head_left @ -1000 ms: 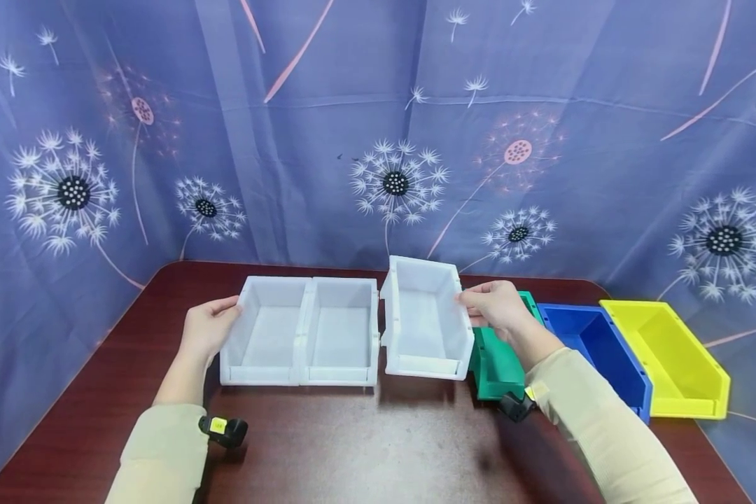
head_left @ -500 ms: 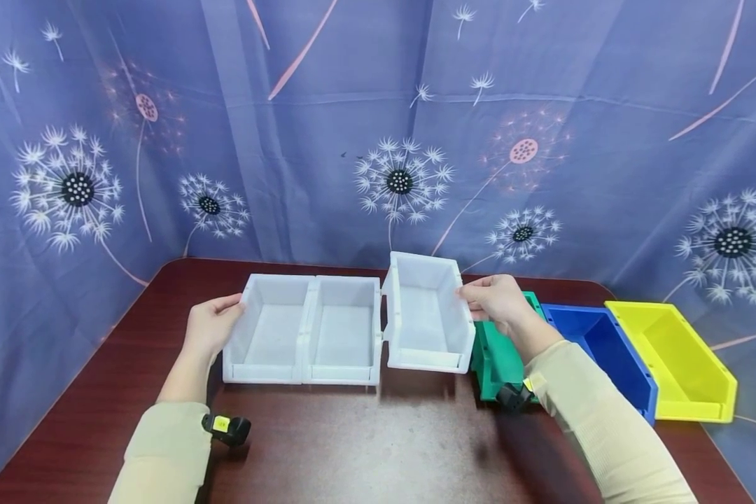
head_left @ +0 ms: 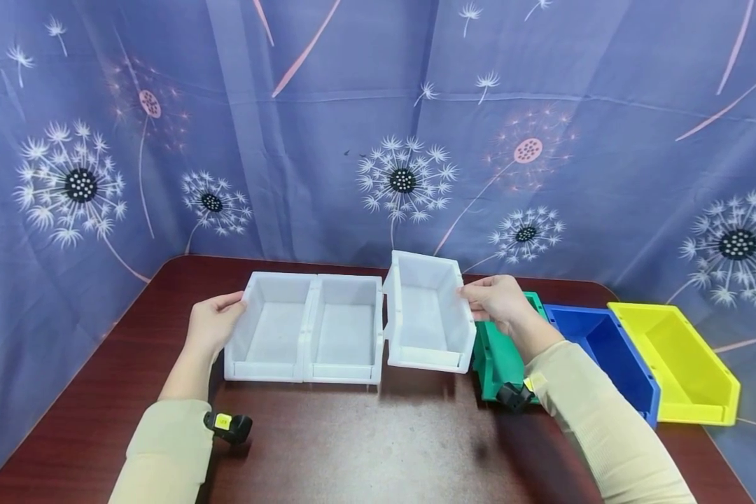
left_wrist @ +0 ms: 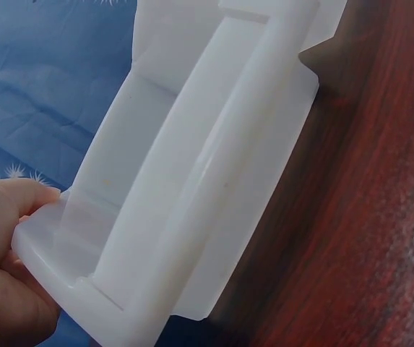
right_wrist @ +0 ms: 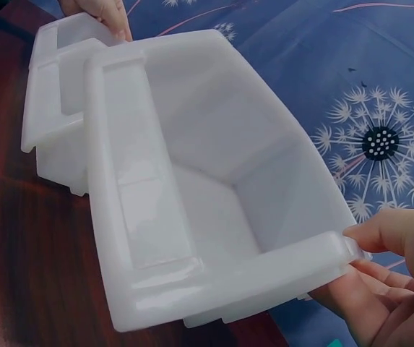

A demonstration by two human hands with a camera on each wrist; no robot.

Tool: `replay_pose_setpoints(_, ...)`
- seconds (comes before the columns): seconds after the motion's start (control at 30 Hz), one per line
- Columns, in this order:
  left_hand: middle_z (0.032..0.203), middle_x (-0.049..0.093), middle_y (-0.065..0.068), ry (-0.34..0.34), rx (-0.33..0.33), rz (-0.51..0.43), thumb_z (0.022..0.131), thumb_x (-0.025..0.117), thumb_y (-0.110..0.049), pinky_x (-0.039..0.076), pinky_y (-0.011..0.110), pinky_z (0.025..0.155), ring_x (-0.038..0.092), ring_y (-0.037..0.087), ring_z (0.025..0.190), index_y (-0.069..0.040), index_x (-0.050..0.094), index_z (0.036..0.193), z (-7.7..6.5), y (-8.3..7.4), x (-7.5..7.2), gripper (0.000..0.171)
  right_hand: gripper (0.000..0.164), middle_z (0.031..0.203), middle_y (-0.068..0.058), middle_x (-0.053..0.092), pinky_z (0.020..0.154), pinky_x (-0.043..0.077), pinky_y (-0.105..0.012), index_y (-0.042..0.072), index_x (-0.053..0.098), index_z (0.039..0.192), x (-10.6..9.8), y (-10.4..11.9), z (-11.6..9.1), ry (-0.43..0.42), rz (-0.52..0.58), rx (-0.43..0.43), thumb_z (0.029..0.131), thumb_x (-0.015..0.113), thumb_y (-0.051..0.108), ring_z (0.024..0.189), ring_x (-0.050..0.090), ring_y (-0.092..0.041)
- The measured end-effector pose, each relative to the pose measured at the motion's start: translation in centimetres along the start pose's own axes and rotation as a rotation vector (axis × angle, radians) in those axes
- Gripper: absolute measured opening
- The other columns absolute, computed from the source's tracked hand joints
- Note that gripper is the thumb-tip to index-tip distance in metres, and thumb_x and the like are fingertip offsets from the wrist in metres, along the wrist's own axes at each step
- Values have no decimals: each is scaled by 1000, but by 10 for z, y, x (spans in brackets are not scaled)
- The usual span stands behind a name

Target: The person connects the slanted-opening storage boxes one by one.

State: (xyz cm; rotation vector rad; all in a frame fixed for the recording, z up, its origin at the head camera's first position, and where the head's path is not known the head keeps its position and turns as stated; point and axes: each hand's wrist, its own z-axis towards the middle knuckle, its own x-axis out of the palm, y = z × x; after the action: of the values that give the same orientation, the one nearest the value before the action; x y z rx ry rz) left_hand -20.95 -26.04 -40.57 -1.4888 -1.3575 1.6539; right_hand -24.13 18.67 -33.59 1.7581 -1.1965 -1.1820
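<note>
Two white plastic storage bins, a left one [head_left: 274, 329] and a middle one [head_left: 345, 332], stand side by side and touch along their walls. My left hand [head_left: 211, 323] pinches the outer wall of the left bin between thumb and fingers. A third white bin [head_left: 425, 318] hangs just right of the pair, higher and slightly turned, a narrow gap showing at its front. Its right wall is pinched by my right hand [head_left: 502, 302], the thumb [right_wrist: 384, 230] lying on the rim in the right wrist view. The left bin's underside [left_wrist: 246, 210] shows above the table in the left wrist view.
A green bin [head_left: 502, 357], partly hidden by my right forearm, sits at the right. Beside it are a blue bin [head_left: 605, 350] and a yellow bin [head_left: 680, 357] near the right edge of the dark red wooden table [head_left: 327, 448]. A patterned blue curtain [head_left: 315, 175] hangs behind.
My right hand has raised the third white bin slightly relative to the joined pair. The gap between them has narrowed a little. Both hands keep their grips, and the head view has shifted slightly.
</note>
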Motion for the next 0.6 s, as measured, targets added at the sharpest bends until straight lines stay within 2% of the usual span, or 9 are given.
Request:
replay_pose_setpoints(0.33,128,57,22,-1,-4,0,94,53,-21,44,43,101,54,29,121,-2,54,132,0,-1,1,42,47,82,-3,64,66,57,-26,-8,52,123,1,0,0,-19,-19,9,89,64,22,68,65,-10)
replay_pose_setpoints(0.5,128,58,20,-5,-3,-3,94,54,-21,46,38,98,54,26,120,-2,55,131,0,-1,1,42,49,106,-16,64,71,58,-31,-4,53,126,6,8,-4,-55,-116,-28,91,62,29,78,67,-15)
replay_pose_setpoints(0.6,127,59,19,-9,-8,-4,94,55,-22,47,32,94,55,24,118,-3,56,131,0,-1,1,41,58,121,-20,59,74,57,-34,-1,54,128,12,13,-9,-96,-249,-67,89,61,42,89,66,-22)
